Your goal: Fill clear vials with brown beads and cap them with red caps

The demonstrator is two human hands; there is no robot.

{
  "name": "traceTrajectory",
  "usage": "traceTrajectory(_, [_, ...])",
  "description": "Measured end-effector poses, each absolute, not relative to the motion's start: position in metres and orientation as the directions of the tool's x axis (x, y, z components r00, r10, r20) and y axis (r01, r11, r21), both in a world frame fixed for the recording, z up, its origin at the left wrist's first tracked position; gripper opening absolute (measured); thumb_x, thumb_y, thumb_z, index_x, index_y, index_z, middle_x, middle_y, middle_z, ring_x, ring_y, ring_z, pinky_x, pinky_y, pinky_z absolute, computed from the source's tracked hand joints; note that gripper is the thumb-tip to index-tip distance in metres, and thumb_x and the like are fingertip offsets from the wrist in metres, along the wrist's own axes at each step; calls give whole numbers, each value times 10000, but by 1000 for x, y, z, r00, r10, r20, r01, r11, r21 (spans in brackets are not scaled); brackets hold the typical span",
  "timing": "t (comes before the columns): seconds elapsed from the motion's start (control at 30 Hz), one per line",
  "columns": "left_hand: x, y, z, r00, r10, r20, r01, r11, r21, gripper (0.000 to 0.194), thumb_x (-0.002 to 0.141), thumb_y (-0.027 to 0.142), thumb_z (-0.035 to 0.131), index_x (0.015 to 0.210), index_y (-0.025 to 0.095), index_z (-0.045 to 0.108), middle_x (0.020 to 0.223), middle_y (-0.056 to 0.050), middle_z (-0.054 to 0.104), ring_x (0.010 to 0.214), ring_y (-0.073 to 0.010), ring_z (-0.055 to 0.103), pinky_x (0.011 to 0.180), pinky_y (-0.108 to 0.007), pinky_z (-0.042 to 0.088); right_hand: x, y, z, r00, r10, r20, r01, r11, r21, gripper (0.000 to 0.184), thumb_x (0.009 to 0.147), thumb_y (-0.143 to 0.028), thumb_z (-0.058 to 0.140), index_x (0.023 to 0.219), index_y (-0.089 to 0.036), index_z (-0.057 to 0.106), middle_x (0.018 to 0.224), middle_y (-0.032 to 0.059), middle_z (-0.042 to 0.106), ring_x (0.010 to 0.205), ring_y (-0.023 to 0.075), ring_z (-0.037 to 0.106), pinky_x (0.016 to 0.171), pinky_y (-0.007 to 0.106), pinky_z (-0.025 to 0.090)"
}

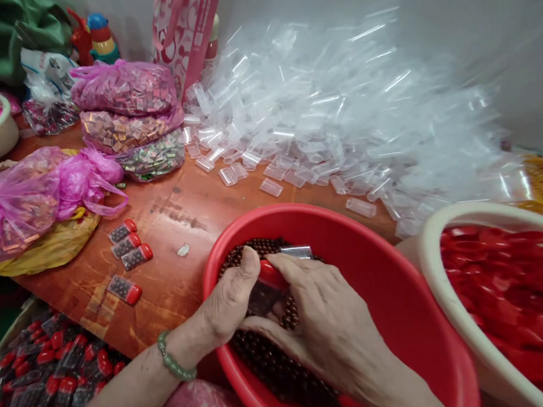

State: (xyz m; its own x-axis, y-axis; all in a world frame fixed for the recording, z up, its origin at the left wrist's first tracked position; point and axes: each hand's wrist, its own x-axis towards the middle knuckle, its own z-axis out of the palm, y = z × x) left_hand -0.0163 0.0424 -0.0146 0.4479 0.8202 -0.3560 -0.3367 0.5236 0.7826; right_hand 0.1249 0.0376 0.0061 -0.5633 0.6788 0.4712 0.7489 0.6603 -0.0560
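Both my hands meet over a red basin [383, 269] filled with small dark brown beads [277, 363]. My left hand [228, 300] is closed around a small clear container with a red cap [271, 277], thumb pressing on the cap. My right hand [321, 320] is closed over the same container from the right, fingers curled. A second clear container [296, 251] lies in the basin just beyond the fingers. A green bead bracelet [174, 363] sits on my left wrist.
A white basin of red caps [516, 308] stands at right. A large heap of empty clear containers [340, 114] covers the far table. Three filled capped containers [130, 244] lie on the wood; several more fill a box [39, 379] at lower left. Pink bags [35, 194] sit left.
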Motion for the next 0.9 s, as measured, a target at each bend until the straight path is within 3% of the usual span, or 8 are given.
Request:
traceTrajectory(0.1, [-14,45,-15,426,833,-353,-388,520,761,651,854,689,387,792,108,675,688,-48,655,631,-146,588,671,-293,494,122,39,4,-579,659,480,754,657,8,519,920,-454,473,1211,-25,461,1022,218,659,917,293,628,746,405,482])
traceTrajectory(0.2, [-13,46,-14,307,901,-307,-377,412,830,392,910,451,449,860,144,689,876,-34,711,883,-174,632,903,-315,473,119,39,6,-615,638,463,732,681,34,477,912,-373,494,1211,-4,454,1008,220,667,900,274,636,759,387,468])
traceTrajectory(0.33, [-15,45,-13,163,937,-309,-147,333,932,295,899,281,401,887,189,682,1000,-11,716,1029,-181,607,1010,-329,433,115,39,10,-650,608,456,709,701,75,472,883,-302,492,1234,7,427,941,213,680,853,268,642,747,390,462])
traceTrajectory(0.47, [-19,43,-13,126,950,-287,20,287,958,316,891,255,365,896,199,676,1021,-9,712,1034,-173,609,1004,-317,446,113,39,12,-672,580,459,700,700,140,442,879,-298,481,1216,-14,462,864,179,690,758,252,630,720,388,481])
traceTrajectory(0.6, [-24,41,-18,101,962,-255,38,252,967,296,872,272,396,867,206,684,991,-7,719,1016,-178,622,987,-321,461,112,32,8,-678,577,455,709,678,195,436,872,-280,489,1153,53,515,926,230,681,807,268,626,758,406,498])
traceTrajectory(0.77, [-29,41,-27,7,964,-266,-20,266,964,256,812,337,497,878,190,695,986,-38,723,1079,-217,612,970,-353,481,107,20,8,-604,689,400,791,582,191,476,887,-215,473,1251,91,472,1113,267,629,903,276,624,802,422,499])
traceTrajectory(0.9, [-27,45,-17,-31,936,-351,-156,342,926,229,714,376,573,779,185,681,865,-28,726,1004,-222,640,944,-374,499,105,15,18,-553,740,384,829,537,158,435,909,-112,355,1284,88,450,1148,270,604,874,252,628,802,429,503])
